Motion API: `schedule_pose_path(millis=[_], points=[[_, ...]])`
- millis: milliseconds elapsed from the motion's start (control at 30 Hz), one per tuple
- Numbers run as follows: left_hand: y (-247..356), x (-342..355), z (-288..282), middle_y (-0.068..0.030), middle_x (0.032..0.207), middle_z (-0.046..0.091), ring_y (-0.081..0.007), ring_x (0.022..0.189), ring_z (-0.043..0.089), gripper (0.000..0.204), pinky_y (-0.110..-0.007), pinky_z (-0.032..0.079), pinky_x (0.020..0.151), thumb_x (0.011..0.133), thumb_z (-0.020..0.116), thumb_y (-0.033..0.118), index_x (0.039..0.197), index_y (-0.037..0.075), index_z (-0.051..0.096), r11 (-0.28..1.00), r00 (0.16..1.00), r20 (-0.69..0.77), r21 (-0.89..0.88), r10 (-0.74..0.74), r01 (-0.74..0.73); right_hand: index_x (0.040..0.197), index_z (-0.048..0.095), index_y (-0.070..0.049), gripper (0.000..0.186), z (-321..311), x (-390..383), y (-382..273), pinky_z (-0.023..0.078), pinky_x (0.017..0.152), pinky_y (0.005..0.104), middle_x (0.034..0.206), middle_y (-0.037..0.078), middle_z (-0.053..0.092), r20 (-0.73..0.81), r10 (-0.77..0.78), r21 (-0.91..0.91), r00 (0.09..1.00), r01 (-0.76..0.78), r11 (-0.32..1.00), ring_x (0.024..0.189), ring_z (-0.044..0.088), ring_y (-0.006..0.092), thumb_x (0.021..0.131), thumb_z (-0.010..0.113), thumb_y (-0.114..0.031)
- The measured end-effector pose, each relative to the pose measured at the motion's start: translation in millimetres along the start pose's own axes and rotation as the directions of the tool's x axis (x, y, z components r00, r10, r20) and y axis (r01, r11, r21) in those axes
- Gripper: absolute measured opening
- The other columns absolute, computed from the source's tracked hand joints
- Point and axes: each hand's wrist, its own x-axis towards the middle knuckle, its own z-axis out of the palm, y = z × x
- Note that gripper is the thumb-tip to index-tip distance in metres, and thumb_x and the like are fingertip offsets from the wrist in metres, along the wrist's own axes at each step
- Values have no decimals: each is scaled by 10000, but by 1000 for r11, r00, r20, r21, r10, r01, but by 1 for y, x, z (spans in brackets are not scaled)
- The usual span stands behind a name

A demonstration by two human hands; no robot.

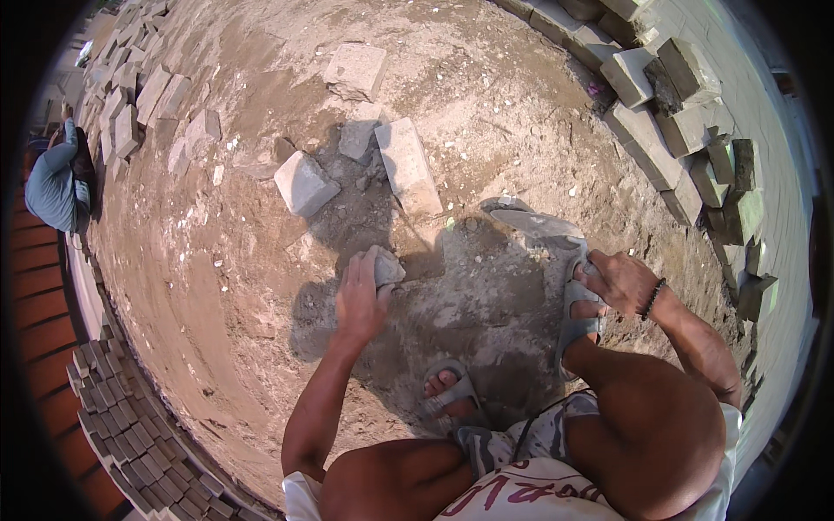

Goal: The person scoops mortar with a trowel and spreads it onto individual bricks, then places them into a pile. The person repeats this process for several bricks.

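Observation:
My left hand [360, 298] is closed round a grey broken stone [388, 267], low over the dirt in front of my feet. In my right hand [618, 280], beside my right sandal [573, 323], is a trowel [540, 222]. Its grey blade points away to the left, close to the soil, and its handle is mostly hidden by my fingers. Just beyond my left hand lie a pale rectangular block [408, 165] and a chunky broken block [305, 184]. A smaller piece [356, 139] sits between them, partly in shadow.
Another pale block [356, 71] lies farther off on the sandy ground [486, 113]. Stacked grey blocks [678, 130] line the paving at the right. Loose blocks [161, 95] are at the far left, near a crouching person [59, 178]. Many paving bricks [143, 434] fill the lower left.

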Motion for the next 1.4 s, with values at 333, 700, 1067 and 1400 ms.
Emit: schedule_pose_path(millis=[333,700,1067,1400], points=[[-12,-6,10,-188,1462,400,-408,1247,485,743,-455,436,1023,786,719,79,1439,47,366,1000,999,-40,21,0,1,1128,546,31,413,19,55,-12,508,705,498,808,299,639,-140,-86,131,986,104,986,817,656,444,922,576,-326],[-15,-7,15,-192,1442,426,-416,1239,489,739,-454,432,1028,776,715,63,1428,37,370,1000,999,-45,20,21,-20,1132,521,35,435,55,91,-28,507,795,518,848,309,645,-54,-51,273,997,64,960,858,647,463,923,554,-345],[-7,-3,14,-185,1451,416,-408,1239,497,725,-450,443,1022,780,702,45,1421,42,364,998,999,-26,49,-37,38,985,565,67,358,60,74,-8,515,753,504,831,295,647,-46,-134,101,990,138,985,844,652,448,873,607,-270],[-9,-3,11,-193,1451,411,-412,1252,485,748,-449,445,1024,770,704,41,1431,42,355,998,999,-30,62,-32,34,996,554,38,324,55,53,3,527,746,501,761,255,659,-18,-218,-143,976,213,966,811,662,428,864,615,-252]])
